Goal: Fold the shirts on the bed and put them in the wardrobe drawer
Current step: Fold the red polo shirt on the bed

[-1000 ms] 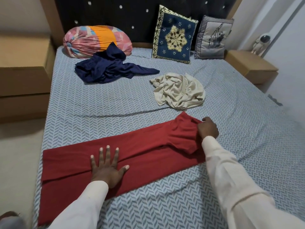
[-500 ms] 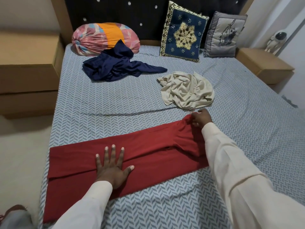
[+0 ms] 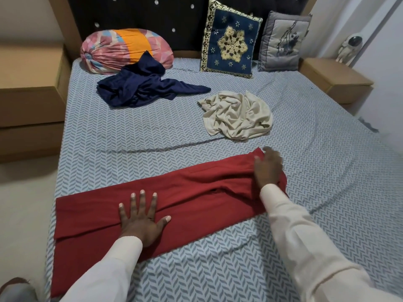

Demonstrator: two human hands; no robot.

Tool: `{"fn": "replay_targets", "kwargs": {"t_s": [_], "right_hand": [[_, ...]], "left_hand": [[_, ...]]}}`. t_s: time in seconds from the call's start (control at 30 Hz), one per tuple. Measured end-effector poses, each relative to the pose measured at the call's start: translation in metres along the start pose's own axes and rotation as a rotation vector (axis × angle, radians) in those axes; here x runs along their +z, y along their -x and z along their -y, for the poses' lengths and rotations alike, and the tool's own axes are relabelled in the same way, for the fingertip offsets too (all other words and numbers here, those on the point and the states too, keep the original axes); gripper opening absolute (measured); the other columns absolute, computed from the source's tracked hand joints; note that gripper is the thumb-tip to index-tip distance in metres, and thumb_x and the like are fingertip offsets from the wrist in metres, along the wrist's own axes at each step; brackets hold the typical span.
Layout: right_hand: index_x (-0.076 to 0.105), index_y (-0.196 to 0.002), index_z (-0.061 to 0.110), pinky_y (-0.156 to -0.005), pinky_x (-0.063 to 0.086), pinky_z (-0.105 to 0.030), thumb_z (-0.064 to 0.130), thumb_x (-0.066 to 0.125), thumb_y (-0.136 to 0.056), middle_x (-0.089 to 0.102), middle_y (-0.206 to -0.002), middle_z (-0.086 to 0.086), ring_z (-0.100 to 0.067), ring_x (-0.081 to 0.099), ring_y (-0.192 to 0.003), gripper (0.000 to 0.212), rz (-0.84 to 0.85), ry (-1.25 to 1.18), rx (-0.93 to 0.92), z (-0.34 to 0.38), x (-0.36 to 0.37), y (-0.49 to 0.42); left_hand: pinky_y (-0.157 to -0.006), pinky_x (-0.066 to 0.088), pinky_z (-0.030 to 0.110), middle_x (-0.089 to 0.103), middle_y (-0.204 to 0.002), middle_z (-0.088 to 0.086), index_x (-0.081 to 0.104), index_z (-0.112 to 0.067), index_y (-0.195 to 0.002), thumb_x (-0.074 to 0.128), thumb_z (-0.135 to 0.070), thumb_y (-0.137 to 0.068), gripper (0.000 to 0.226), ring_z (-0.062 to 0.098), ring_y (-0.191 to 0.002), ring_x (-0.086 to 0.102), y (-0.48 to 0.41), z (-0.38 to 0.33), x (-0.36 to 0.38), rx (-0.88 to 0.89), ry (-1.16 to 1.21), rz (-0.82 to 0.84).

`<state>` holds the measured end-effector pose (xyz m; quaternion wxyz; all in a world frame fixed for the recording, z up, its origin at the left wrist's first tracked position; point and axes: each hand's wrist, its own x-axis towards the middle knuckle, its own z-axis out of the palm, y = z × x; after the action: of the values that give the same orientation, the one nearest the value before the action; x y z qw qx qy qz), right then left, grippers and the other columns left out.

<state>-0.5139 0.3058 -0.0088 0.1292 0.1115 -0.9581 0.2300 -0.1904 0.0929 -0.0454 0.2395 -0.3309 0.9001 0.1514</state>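
Smoothing the folded-in sleeve (image 3: 236, 184), the right hand (image 3: 268, 168) now has its pinch grip released while the flat left hand (image 3: 141, 223) pins the red shirt (image 3: 91, 214), seemingly ready for cross-folding.

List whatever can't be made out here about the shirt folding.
- Right hand: motion-blurred in the head view, so it is unclear whether it pinches the red shirt or lies flat on it.
- Fold under the left hand: covered by the flat palm.
- Red shirt's near edge: partly hidden by the left sleeve.
- Wardrobe drawer: outside the frame.
- White figurine on the bedside table: too small to identify.
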Motion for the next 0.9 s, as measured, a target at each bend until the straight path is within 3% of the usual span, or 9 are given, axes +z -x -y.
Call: {"fn": "replay_targets", "kwargs": {"t_s": [0.07, 0.13, 0.23, 0.3, 0.4, 0.5, 0.63, 0.8, 0.9], "right_hand": [[0.062, -0.115, 0.012, -0.085, 0.046, -0.044, 0.032, 0.053, -0.085, 0.063, -0.103, -0.015, -0.036, 0.058, -0.096, 0.037, 0.017, -0.022, -0.303, 0.029, 0.018, 0.026], [0.064, -0.109, 0.017, -0.078, 0.047, -0.041, 0.036, 0.050, -0.087, 0.063, -0.094, -0.009, -0.030, 0.058, -0.087, 0.032, 0.178, -0.060, -0.551, 0.055, 0.036, 0.055], [0.063, -0.101, 0.018, -0.073, 0.047, -0.041, 0.039, 0.045, -0.090, 0.060, -0.088, -0.007, -0.029, 0.056, -0.082, 0.029, 0.317, 0.005, -0.716, 0.067, 0.055, 0.068], [0.063, -0.096, 0.016, -0.074, 0.046, -0.040, 0.037, 0.040, -0.087, 0.061, -0.089, -0.009, -0.031, 0.057, -0.082, 0.033, 0.329, 0.064, -0.665, 0.059, 0.060, 0.056], [0.063, -0.093, 0.011, -0.077, 0.046, -0.040, 0.029, 0.042, -0.086, 0.063, -0.091, -0.014, -0.035, 0.058, -0.086, 0.029, 0.333, 0.161, -0.573, 0.035, 0.062, 0.023], [0.060, -0.111, 0.003, -0.096, 0.042, -0.041, 0.021, 0.050, -0.093, 0.061, -0.115, -0.021, -0.037, 0.055, -0.109, 0.027, 0.424, 0.255, -0.454, 0.005, 0.065, -0.015], [0.032, -0.145, -0.005, -0.120, 0.019, -0.038, 0.025, 0.038, -0.102, 0.033, -0.152, -0.026, -0.035, 0.028, -0.143, 0.053, 0.552, 0.322, -0.285, -0.010, 0.068, -0.033], [0.011, -0.155, 0.003, -0.121, 0.005, -0.041, 0.042, 0.025, -0.102, 0.007, -0.162, -0.020, -0.034, 0.007, -0.150, 0.067, 0.537, 0.425, -0.101, -0.012, 0.075, -0.021], [0.009, -0.156, 0.006, -0.122, 0.004, -0.042, 0.046, 0.025, -0.100, 0.004, -0.163, -0.020, -0.034, 0.005, -0.151, 0.071, 0.571, 0.436, -0.058, -0.009, 0.077, -0.024]], "left_hand": [[-0.113, -0.017, 0.059, -0.032, -0.157, 0.004, -0.025, -0.032, -0.149, 0.011, -0.079, -0.086, 0.087, 0.029, -0.142, -0.032, 0.001, -0.001, -0.003, -0.003, -0.020, 0.004], [-0.115, -0.010, 0.060, -0.024, -0.160, 0.005, -0.022, -0.034, -0.150, 0.013, -0.081, -0.084, 0.089, 0.031, -0.146, -0.024, 0.001, -0.001, -0.007, 0.003, -0.053, -0.022], [-0.116, 0.007, 0.056, -0.007, -0.163, 0.005, -0.014, -0.038, -0.152, 0.020, -0.090, -0.075, 0.099, 0.032, -0.149, -0.003, 0.002, 0.003, -0.018, 0.010, -0.089, -0.104], [-0.114, 0.014, 0.054, -0.003, -0.163, 0.005, -0.011, -0.038, -0.152, 0.026, -0.095, -0.067, 0.109, 0.032, -0.147, 0.004, 0.000, 0.005, -0.025, -0.010, -0.098, -0.115], [-0.113, 0.016, 0.057, -0.012, -0.162, 0.006, -0.017, -0.039, -0.151, 0.032, -0.099, -0.058, 0.121, 0.035, -0.147, -0.002, -0.005, 0.003, -0.032, -0.081, -0.101, -0.076], [-0.109, 0.012, 0.068, -0.026, -0.159, 0.008, -0.026, -0.041, -0.146, 0.041, -0.100, -0.050, 0.131, 0.040, -0.146, -0.015, -0.010, 0.000, -0.037, -0.126, -0.050, -0.001], [-0.106, 0.010, 0.076, -0.037, -0.154, 0.008, -0.031, -0.041, -0.143, 0.054, -0.097, -0.043, 0.143, 0.044, -0.142, -0.025, -0.019, 0.000, -0.043, -0.172, 0.012, 0.072], [-0.101, 0.006, 0.080, -0.042, -0.151, 0.008, -0.036, -0.041, -0.140, 0.056, -0.098, -0.033, 0.152, 0.046, -0.139, -0.032, -0.028, 0.003, -0.043, -0.188, 0.046, 0.106], [-0.100, 0.001, 0.081, -0.046, -0.148, 0.007, -0.038, -0.041, -0.138, 0.052, -0.100, -0.030, 0.153, 0.045, -0.136, -0.036, -0.030, 0.007, -0.039, -0.169, 0.066, 0.107]]}}
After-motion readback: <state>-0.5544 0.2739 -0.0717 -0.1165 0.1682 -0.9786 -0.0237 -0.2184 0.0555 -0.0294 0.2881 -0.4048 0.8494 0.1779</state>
